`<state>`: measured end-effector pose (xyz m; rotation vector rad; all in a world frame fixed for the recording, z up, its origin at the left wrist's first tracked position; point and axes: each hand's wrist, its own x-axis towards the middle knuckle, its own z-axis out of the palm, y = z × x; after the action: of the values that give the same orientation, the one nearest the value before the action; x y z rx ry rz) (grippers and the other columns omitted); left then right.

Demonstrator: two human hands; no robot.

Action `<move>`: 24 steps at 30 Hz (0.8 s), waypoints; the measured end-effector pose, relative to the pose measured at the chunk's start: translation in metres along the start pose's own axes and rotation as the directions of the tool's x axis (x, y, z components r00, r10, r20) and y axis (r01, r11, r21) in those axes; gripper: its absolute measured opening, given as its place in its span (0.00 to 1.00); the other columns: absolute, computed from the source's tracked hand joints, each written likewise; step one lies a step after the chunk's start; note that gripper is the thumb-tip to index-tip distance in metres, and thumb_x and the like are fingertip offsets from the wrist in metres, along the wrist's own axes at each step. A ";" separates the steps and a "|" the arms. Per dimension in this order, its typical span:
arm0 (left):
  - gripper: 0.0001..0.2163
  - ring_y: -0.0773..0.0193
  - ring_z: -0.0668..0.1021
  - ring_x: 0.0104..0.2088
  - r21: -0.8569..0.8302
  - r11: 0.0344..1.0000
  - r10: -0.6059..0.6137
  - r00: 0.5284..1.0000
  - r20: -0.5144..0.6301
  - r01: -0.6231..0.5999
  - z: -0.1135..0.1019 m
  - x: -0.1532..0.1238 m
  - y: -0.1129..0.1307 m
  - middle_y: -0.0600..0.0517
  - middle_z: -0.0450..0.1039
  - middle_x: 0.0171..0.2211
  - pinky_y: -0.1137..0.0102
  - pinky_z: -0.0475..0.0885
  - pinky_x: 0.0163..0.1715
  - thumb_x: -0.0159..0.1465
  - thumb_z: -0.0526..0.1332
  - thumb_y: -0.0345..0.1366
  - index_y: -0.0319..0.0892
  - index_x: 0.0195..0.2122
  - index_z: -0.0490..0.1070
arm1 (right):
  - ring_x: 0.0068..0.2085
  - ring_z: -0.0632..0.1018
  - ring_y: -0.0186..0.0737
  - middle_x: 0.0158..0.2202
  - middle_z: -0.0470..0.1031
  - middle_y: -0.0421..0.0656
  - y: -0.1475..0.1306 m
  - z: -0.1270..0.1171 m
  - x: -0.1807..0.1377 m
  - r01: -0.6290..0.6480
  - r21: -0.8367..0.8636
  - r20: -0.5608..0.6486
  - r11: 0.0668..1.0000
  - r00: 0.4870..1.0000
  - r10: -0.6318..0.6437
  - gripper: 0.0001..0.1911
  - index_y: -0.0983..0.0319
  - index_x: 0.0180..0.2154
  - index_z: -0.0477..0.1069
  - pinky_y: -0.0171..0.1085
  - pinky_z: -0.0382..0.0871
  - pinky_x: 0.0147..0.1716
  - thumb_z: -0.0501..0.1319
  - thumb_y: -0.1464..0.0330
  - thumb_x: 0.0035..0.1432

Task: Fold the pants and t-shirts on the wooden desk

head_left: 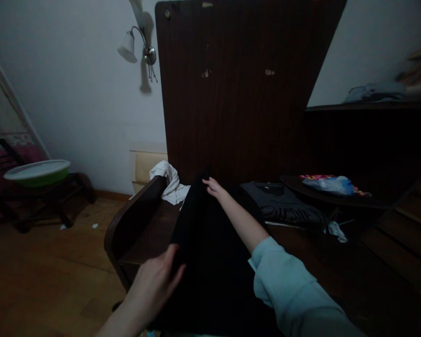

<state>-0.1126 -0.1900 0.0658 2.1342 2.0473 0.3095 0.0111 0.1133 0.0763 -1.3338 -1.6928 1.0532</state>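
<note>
A black garment (217,262), too dark for me to make out its kind, lies lengthwise over a dark wooden bench seat. My left hand (156,276) grips its near left edge, the thumb and fingers closing round the cloth. Farther off, my right hand (213,186) pinches the far end of the same garment, the arm stretched over it. A folded dark grey shirt (280,201) with black lettering lies just right of the garment. To the left, a crumpled white cloth (171,185) drapes over the bench's armrest (133,217).
A tall dark board (238,93) stands behind the bench. On the right, a small dark table (294,185) bears a colourful plastic packet (333,185). A green basin with a whitish lid (38,173) rests on a chair at left. A lamp (128,47) juts from the wall.
</note>
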 end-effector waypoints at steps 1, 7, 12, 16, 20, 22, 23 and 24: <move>0.20 0.56 0.76 0.38 -0.023 0.992 0.122 0.988 0.090 -0.120 0.004 -0.002 0.011 0.46 0.74 0.38 0.69 0.68 0.34 0.57 0.54 0.43 0.44 0.50 0.60 | 0.36 0.75 0.34 0.37 0.73 0.44 0.005 -0.011 -0.001 -0.019 -0.060 -0.012 0.998 1.000 0.019 0.11 0.62 0.43 0.63 0.32 0.70 0.31 0.54 0.72 0.55; 0.10 0.59 0.76 0.33 -0.062 0.788 0.608 0.757 0.240 -0.613 0.021 0.018 0.064 0.49 0.73 0.33 0.69 0.68 0.32 0.60 0.53 0.41 0.43 0.37 0.68 | 0.50 0.68 0.47 0.46 0.69 0.52 0.029 -0.105 -0.014 -0.109 -0.398 -0.238 0.911 0.971 0.013 0.16 0.64 0.43 0.66 0.42 0.63 0.46 0.59 0.71 0.49; 0.12 0.64 0.74 0.37 -0.072 0.461 0.887 0.456 0.075 -0.884 0.055 0.054 0.136 0.50 0.70 0.39 0.73 0.68 0.31 0.61 0.50 0.30 0.44 0.46 0.62 | 0.48 0.70 0.52 0.46 0.69 0.56 0.043 -0.153 -0.027 -0.165 -0.815 -0.171 0.556 0.984 0.042 0.25 0.68 0.42 0.68 0.42 0.65 0.42 0.62 0.59 0.45; 0.13 0.62 0.73 0.35 0.054 0.323 0.945 0.325 0.041 -0.945 0.098 0.075 0.189 0.46 0.65 0.45 0.72 0.68 0.25 0.58 0.53 0.28 0.39 0.44 0.63 | 0.45 0.73 0.45 0.43 0.72 0.51 0.055 -0.151 -0.032 -0.126 -0.858 -0.112 0.498 0.992 0.059 0.15 0.65 0.39 0.71 0.37 0.66 0.40 0.59 0.64 0.50; 0.11 0.59 0.72 0.33 0.185 0.386 0.911 0.405 0.076 -0.904 0.121 0.095 0.213 0.44 0.67 0.38 0.70 0.68 0.22 0.57 0.54 0.28 0.35 0.41 0.64 | 0.47 0.72 0.42 0.46 0.71 0.50 0.058 -0.146 -0.033 -0.095 -0.865 -0.092 0.492 0.995 0.032 0.13 0.64 0.41 0.71 0.35 0.65 0.42 0.56 0.72 0.52; 0.10 0.60 0.72 0.32 0.208 0.394 0.906 0.416 0.076 -0.895 0.122 0.103 0.219 0.45 0.67 0.36 0.71 0.68 0.21 0.58 0.53 0.28 0.37 0.41 0.64 | 0.47 0.71 0.44 0.46 0.71 0.52 0.058 -0.147 -0.034 -0.108 -0.862 -0.106 0.496 0.994 0.032 0.14 0.65 0.42 0.71 0.36 0.65 0.43 0.56 0.73 0.52; 0.09 0.61 0.72 0.32 0.209 0.385 0.910 0.407 0.077 -0.899 0.121 0.105 0.220 0.45 0.66 0.36 0.71 0.68 0.21 0.58 0.52 0.27 0.38 0.41 0.64 | 0.47 0.71 0.45 0.46 0.71 0.52 0.057 -0.148 -0.034 -0.121 -0.858 -0.118 0.499 0.992 0.038 0.14 0.66 0.42 0.71 0.37 0.65 0.43 0.56 0.73 0.52; 0.10 0.61 0.72 0.32 0.200 0.378 0.914 0.398 0.073 -0.904 0.119 0.106 0.220 0.45 0.66 0.36 0.71 0.68 0.21 0.58 0.51 0.26 0.38 0.41 0.63 | 0.47 0.72 0.46 0.46 0.71 0.53 0.056 -0.150 -0.034 -0.139 -0.853 -0.135 0.502 0.990 0.046 0.14 0.66 0.42 0.71 0.38 0.65 0.42 0.56 0.73 0.52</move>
<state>0.1352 -0.0913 0.0120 3.2283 0.6290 0.2598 0.1744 0.1112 0.0835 -2.0594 -2.1927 0.0691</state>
